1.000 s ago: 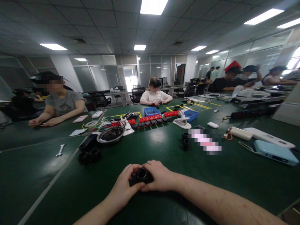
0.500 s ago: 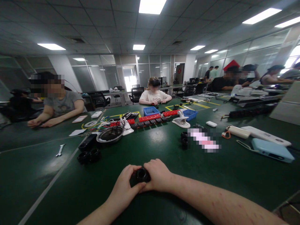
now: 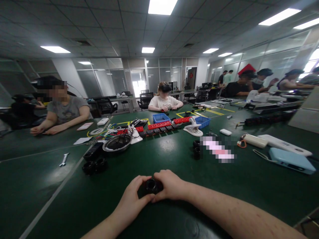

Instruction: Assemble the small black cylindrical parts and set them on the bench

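Note:
A round black part (image 3: 151, 186) with a hole in its top is held between my two hands, low at the middle of the view. My left hand (image 3: 134, 196) curves round its left side, thumb in front and fingers behind. From the right, my right hand (image 3: 170, 186) grips the same part, its thumb near my left thumb. The fingertips behind the part are partly hidden. Several similar black parts (image 3: 94, 166) stand at the left, and more black parts (image 3: 196, 149) are at the right beyond my hands.
On the green table (image 3: 119, 186) lie a wrench (image 3: 64, 159), a round metal dish (image 3: 117, 143), red strips (image 3: 159, 124), blue bins (image 3: 203, 121), a white clip stand (image 3: 193, 127) and a light blue box (image 3: 291, 160). One person (image 3: 164, 99) sits opposite, another (image 3: 66, 109) at the left.
My right hand has shifted slightly to the right and its fingers have opened a little round the black part. My left hand has hardly moved.

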`<state>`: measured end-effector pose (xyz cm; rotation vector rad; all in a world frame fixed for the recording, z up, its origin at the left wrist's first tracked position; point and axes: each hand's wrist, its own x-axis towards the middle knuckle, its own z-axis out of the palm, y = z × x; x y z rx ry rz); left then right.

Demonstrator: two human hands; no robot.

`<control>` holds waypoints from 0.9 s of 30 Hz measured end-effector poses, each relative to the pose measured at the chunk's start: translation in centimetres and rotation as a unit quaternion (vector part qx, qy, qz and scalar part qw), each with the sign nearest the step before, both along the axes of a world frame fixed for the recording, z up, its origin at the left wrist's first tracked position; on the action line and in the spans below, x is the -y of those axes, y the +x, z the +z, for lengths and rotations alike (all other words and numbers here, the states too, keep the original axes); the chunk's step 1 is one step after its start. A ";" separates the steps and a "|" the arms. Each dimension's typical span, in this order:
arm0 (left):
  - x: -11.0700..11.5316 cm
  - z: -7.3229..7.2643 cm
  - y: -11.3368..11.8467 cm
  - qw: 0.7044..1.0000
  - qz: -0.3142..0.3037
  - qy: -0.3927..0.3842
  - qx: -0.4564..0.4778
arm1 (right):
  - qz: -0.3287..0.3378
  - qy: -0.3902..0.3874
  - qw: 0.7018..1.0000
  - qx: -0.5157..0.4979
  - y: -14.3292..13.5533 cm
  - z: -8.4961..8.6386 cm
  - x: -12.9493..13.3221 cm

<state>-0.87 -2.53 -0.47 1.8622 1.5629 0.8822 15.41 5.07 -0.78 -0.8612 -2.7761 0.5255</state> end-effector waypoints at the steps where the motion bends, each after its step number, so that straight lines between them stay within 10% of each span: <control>1: 0.0 0.0 0.1 1.000 0.012 0.000 -0.004 | -0.022 0.027 0.999 0.004 -0.3 -0.1 0.3; 14: -0.7 -0.8 -0.8 0.990 -0.002 0.012 -0.139 | -0.026 0.016 0.994 -0.108 0.2 1.8 1.5; 27: -0.1 0.4 -0.7 0.980 0.067 0.019 -0.188 | -0.077 -0.049 0.963 -0.253 0.8 -0.3 -1.0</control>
